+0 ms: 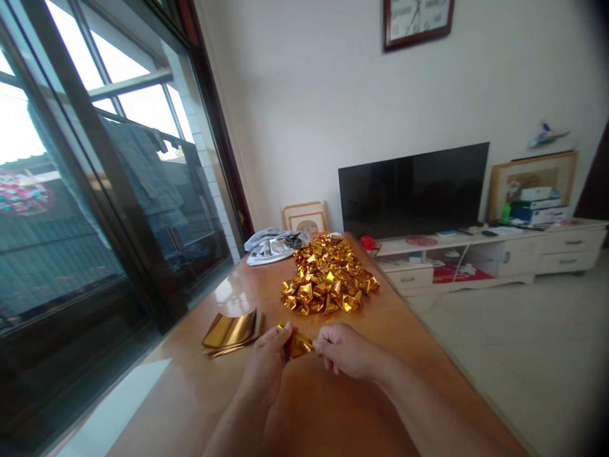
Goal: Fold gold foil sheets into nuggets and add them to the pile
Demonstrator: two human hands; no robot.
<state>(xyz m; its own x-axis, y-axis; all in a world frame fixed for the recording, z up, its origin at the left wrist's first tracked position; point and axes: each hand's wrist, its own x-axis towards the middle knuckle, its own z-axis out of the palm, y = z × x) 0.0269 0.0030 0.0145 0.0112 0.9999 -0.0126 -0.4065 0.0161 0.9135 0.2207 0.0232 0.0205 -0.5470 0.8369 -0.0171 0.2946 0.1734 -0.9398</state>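
Past the left edge of the worktop (190, 406), a big sliding glass door (117, 184) with a dark frame, plus some hanging laundry (147, 168) behind the glass. Back on the worktop, near the left edge and roughly halfway along it: a stack of gold foil sheets (233, 329), kinda messy, with the bottom ones poking out toward the near end and the top one curled up a bit. Just right of that, left hand (270, 358) closed on a folded gold piece (299, 346), thumb on top. Way up at the far left corner, a heap of grey cloth (269, 251), all crumpled. As for the folded gold piece: right between both hands, well in from the left and right edges. Can't tell whether lifted or resting on the surface. Past the far edge, a small framed picture (307, 219). Nearer, a big pile of shiny gold pieces (328, 276), running from the far edge down along the right one. Then right hand (343, 349), pinching the right tip of the piece, fingers curled in. Beyond the right edge, a white cabinet (516, 260), a black TV (413, 190) and, high on the wall (285, 95), a clock (419, 22). Last up, far right: stacked boxes (537, 204).
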